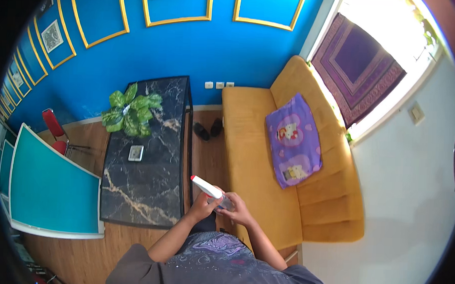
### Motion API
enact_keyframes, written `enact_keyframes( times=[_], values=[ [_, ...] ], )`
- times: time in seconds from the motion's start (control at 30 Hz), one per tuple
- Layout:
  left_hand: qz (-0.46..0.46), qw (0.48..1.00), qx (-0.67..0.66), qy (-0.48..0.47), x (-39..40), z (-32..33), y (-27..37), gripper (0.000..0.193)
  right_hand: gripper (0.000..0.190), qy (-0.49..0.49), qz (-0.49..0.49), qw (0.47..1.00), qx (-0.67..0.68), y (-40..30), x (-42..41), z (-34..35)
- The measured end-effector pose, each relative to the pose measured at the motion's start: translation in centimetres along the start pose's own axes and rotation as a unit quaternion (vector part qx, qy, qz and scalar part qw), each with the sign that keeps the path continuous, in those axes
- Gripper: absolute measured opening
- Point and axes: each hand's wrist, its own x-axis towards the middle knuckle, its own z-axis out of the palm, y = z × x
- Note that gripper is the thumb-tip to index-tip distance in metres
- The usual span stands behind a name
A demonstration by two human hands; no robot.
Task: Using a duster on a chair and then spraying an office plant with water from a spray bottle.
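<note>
A spray bottle with a white trigger head [207, 187] and a red nozzle is held between my two hands, over the gap between the table and the sofa. My left hand [201, 206] is closed around its neck, just under the white head. My right hand [240, 210] grips the clear bottle body [227, 204] from the other side. The nozzle points up and left, towards the table. Fingers cover much of the bottle, so its contents cannot be told.
A black marble-patterned table [143, 188] on the left bears a leafy plant [131, 110] and a small white-framed item [136, 153]. At the right, a mustard sofa [250, 142] holds a purple pillow [294, 140]. Dark shoes [202, 131] lie between them. A teal panel [55, 188] adjoins the table.
</note>
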Motion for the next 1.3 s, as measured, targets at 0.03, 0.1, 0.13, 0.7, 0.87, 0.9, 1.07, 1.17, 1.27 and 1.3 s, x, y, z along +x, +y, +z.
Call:
enact_keyframes(
  times=[0.03,0.1,0.13,0.7,0.87,0.9,1.07,1.17,1.27,1.3],
  values=[
    [0.023,0.999,0.02,-0.018,1.6,-0.6,0.2,0.022,0.054,0.0,-0.005,1.0,-0.004,1.0,1.3,-0.3],
    [-0.026,0.997,0.064,-0.045,4.9,-2.1,-1.1,0.027,0.054,-0.032,0.054,0.996,0.058,2.4,4.0,-0.8],
    [-0.021,0.997,0.064,-0.043,6.8,-2.8,-1.5,0.027,0.055,-0.042,0.079,0.995,0.051,2.9,5.6,-1.3],
    [0.102,0.989,0.103,-0.009,35.6,-15.8,-1.1,0.042,0.064,-0.095,0.039,0.99,0.101,6.3,37.8,-9.0],
    [0.062,0.965,-0.253,0.011,43.3,-19.2,-1.1,0.091,0.063,-0.101,0.038,0.973,0.205,11.5,46.8,-10.0],
    [0.062,0.966,-0.252,0.019,44.4,-19.8,-0.4,0.091,0.063,-0.109,0.037,0.972,0.207,11.3,48.5,-10.5],
    [0.112,0.954,-0.256,0.113,50.8,-22.2,1.5,0.072,0.054,-0.167,0.021,0.955,0.243,12.0,56.8,-12.7],
    [0.103,0.959,-0.206,0.166,52.7,-22.9,1.0,0.049,0.052,-0.185,0.002,0.962,0.201,12.1,60.2,-13.7],
    [0.096,0.955,-0.201,0.196,54.7,-23.5,0.7,0.044,0.051,-0.171,-0.061,0.979,0.094,11.0,63.1,-14.8],
    [0.096,0.954,-0.202,0.198,55.2,-23.8,0.3,0.044,0.051,-0.174,-0.061,0.978,0.094,11.2,63.6,-14.8]
  ],
)
